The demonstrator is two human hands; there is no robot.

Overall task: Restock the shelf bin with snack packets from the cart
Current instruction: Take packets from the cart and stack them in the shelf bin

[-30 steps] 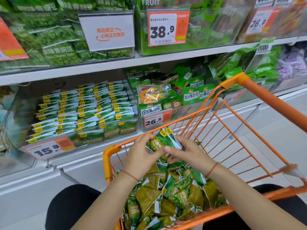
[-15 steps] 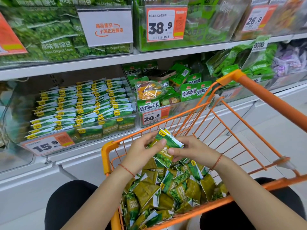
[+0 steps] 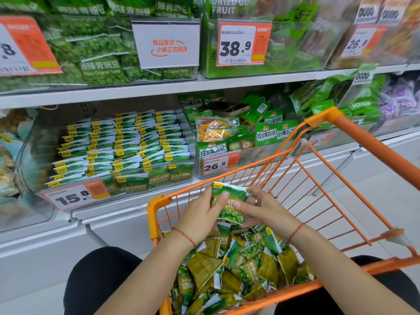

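A green snack packet (image 3: 229, 205) stands upright above the orange cart (image 3: 322, 178), its yellow logo corner at the top and peas printed near its lower edge. Both hands grasp it: the left hand (image 3: 202, 214) pinches its left edge, thumb lying across the front, and the right hand (image 3: 261, 209) grips the right edge with the thumb on the face and fingers behind; a ring shows on one finger. Each wrist wears a thin red string.

Directly below, toward 6 o'clock, a loose heap of packets (image 3: 238, 269) of the same kind fills the cart's near end, lying at all angles. The cart's far end, toward 2 o'clock, shows bare wire.

At 10 o'clock from the held packet sits the clear shelf bin (image 3: 109, 151), packed with neat overlapping rows of matching packets, a 15.8 price tag (image 3: 77, 196) on its front. At 12 o'clock a neighbouring bin (image 3: 229, 142) holds green bags, tagged 26.8. The upper shelf carries more green bags and a 38.9 tag (image 3: 243, 45)
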